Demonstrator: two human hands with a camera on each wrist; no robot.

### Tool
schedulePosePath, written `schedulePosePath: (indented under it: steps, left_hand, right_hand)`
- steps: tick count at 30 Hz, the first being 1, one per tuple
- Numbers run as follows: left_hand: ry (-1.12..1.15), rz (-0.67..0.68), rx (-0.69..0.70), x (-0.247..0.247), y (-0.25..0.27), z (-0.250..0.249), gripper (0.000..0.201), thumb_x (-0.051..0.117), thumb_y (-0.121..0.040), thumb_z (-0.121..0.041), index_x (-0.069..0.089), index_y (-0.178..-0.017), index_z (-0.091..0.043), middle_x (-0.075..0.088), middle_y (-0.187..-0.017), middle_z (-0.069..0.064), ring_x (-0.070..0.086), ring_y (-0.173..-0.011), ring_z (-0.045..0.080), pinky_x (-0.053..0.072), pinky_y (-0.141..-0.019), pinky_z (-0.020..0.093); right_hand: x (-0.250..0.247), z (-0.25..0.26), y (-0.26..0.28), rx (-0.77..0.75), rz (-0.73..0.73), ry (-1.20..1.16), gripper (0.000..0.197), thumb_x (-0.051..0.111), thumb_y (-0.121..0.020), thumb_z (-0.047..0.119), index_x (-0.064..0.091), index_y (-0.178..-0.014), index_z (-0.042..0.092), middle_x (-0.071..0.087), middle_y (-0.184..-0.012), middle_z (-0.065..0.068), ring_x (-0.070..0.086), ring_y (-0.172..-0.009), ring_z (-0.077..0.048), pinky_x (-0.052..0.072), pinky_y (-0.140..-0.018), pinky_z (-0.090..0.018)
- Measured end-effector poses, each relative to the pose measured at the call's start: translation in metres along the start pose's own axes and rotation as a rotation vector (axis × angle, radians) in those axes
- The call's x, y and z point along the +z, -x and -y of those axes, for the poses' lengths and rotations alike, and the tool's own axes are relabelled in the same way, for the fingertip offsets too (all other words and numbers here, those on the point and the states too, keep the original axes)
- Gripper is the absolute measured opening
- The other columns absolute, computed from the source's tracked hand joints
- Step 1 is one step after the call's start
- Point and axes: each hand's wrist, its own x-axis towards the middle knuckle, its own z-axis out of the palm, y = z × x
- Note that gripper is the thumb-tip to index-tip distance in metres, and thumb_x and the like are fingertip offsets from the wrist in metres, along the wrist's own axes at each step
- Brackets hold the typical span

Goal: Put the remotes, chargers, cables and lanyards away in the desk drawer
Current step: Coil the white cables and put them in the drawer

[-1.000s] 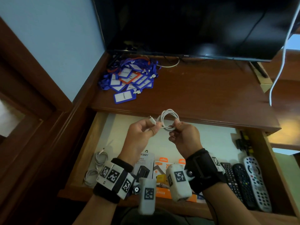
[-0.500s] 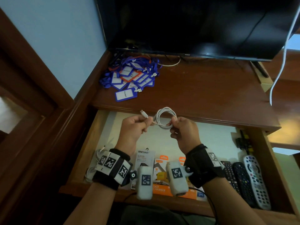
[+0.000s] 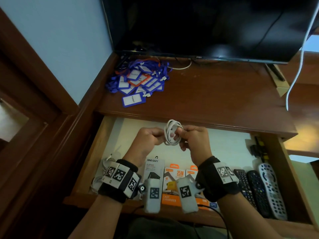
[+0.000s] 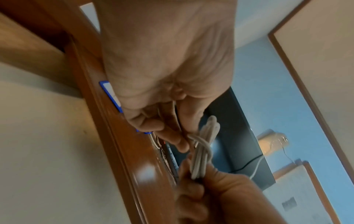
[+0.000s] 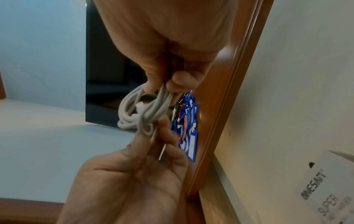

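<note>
White cable (image 3: 173,132) coil between both hands over open drawer (image 3: 229,145); right hand (image 3: 194,141) pinches bundle, left hand (image 3: 146,139) fingers curled round loose end.

Head view is dim and warm with soft detail, the TV screen (image 3: 207,23) crushed to black above the hands and bright patches at the far right edge; straight lines bow at the borders from the wide lens. Left wrist view has a glare spot on the desk edge (image 4: 145,174) just beside the left hand (image 4: 166,68), with the fingers motion-blurred. Right wrist view is evenly lit, but the right hand (image 5: 168,37) sits too close and is soft.
</note>
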Motion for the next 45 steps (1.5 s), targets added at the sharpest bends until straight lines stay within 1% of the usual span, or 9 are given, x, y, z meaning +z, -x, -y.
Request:
schedulePosePath:
  steps: [8, 12, 16, 21, 25, 29, 31, 33, 45]
  left_hand:
    - [-0.038, 0.092, -0.04, -0.007, 0.006, 0.009, 0.028, 0.058, -0.077, 0.017, 0.073, -0.079, -0.006, 0.074, -0.08, 0.003, 0.066, -0.079, 0.012, 0.047, -0.078, 0.027]
    - [-0.047, 0.089, -0.079, -0.012, 0.006, 0.005, 0.04, 0.057, -0.073, 0.016, 0.077, -0.069, -0.019, 0.073, -0.075, 0.004, 0.062, -0.077, 0.014, 0.046, -0.076, 0.025]
    - [0.085, -0.155, -0.221, -0.029, 0.002, 0.016, 0.031, 0.058, -0.072, 0.011, 0.078, -0.08, -0.011, 0.068, -0.078, 0.017, 0.05, -0.074, 0.024, 0.04, -0.071, 0.033]
    - [0.275, -0.375, -0.308, -0.047, 0.001, 0.027, 0.027, 0.049, -0.084, 0.007, 0.073, -0.09, -0.003, 0.074, -0.077, 0.008, 0.066, -0.071, 0.017, 0.048, -0.062, 0.019]
    - [0.334, -0.45, -0.27, -0.049, 0.001, 0.029, 0.014, 0.06, -0.087, -0.006, 0.073, -0.092, -0.008, 0.075, -0.085, 0.007, 0.073, -0.085, 0.018, 0.053, -0.075, 0.022]
    - [0.08, -0.336, -0.181, -0.038, -0.002, 0.033, 0.017, 0.073, -0.079, -0.037, 0.078, -0.087, -0.022, 0.076, -0.083, -0.003, 0.071, -0.088, 0.013, 0.053, -0.087, 0.033]
    - [-0.114, -0.318, -0.136, -0.033, -0.003, 0.034, 0.022, 0.072, -0.079, -0.043, 0.078, -0.082, -0.021, 0.075, -0.08, 0.004, 0.069, -0.082, 0.017, 0.053, -0.08, 0.038]
    - [-0.252, -0.329, -0.091, -0.03, -0.005, 0.033, 0.025, 0.071, -0.08, -0.039, 0.077, -0.077, -0.015, 0.073, -0.075, 0.009, 0.067, -0.07, 0.018, 0.052, -0.07, 0.036]
    - [0.013, -0.09, -0.053, -0.022, 0.001, 0.027, 0.009, 0.069, -0.083, -0.005, 0.076, -0.085, -0.01, 0.076, -0.082, 0.005, 0.071, -0.084, 0.017, 0.054, -0.084, 0.025]
  right_hand:
    - [0.016, -0.009, -0.004, 0.019, -0.026, 0.396, 0.021, 0.056, -0.079, -0.009, 0.074, -0.073, 0.0, 0.059, -0.051, -0.004, 0.043, -0.03, -0.002, 0.032, -0.035, -0.014]
    - [0.031, -0.013, -0.006, -0.046, -0.016, 0.519, 0.019, 0.059, -0.076, -0.004, 0.076, -0.072, 0.001, 0.063, -0.056, -0.009, 0.043, -0.033, -0.003, 0.037, -0.043, -0.021]
    - [0.038, -0.018, -0.01, -0.034, -0.048, 0.468, 0.014, 0.069, -0.078, 0.005, 0.074, -0.066, 0.003, 0.066, -0.056, -0.015, 0.043, -0.033, -0.011, 0.04, -0.041, -0.025]
    - [0.045, -0.026, -0.011, -0.008, -0.118, 0.333, 0.017, 0.069, -0.08, 0.003, 0.071, -0.064, 0.003, 0.064, -0.058, -0.022, 0.05, -0.039, -0.019, 0.046, -0.041, -0.026]
    - [0.05, -0.026, -0.014, -0.014, -0.197, 0.27, 0.022, 0.07, -0.082, 0.005, 0.07, -0.062, 0.013, 0.066, -0.058, -0.018, 0.055, -0.041, -0.02, 0.052, -0.046, -0.03]
    - [0.056, -0.023, -0.012, -0.079, -0.171, 0.285, 0.021, 0.069, -0.082, 0.006, 0.071, -0.062, 0.01, 0.064, -0.054, -0.016, 0.055, -0.039, -0.019, 0.052, -0.045, -0.03]
    - [0.057, -0.023, -0.011, -0.101, -0.141, 0.296, 0.02, 0.069, -0.083, 0.007, 0.071, -0.063, 0.006, 0.063, -0.053, -0.018, 0.054, -0.038, -0.02, 0.052, -0.044, -0.032]
    - [0.054, -0.024, -0.01, -0.107, -0.114, 0.293, 0.019, 0.068, -0.083, 0.007, 0.071, -0.064, 0.004, 0.063, -0.054, -0.019, 0.053, -0.039, -0.022, 0.052, -0.046, -0.036]
    - [0.033, -0.024, -0.024, 0.0, 0.096, 0.475, 0.03, 0.067, -0.081, 0.006, 0.064, -0.052, -0.001, 0.048, -0.036, -0.005, 0.041, -0.029, -0.023, 0.036, -0.036, -0.026]
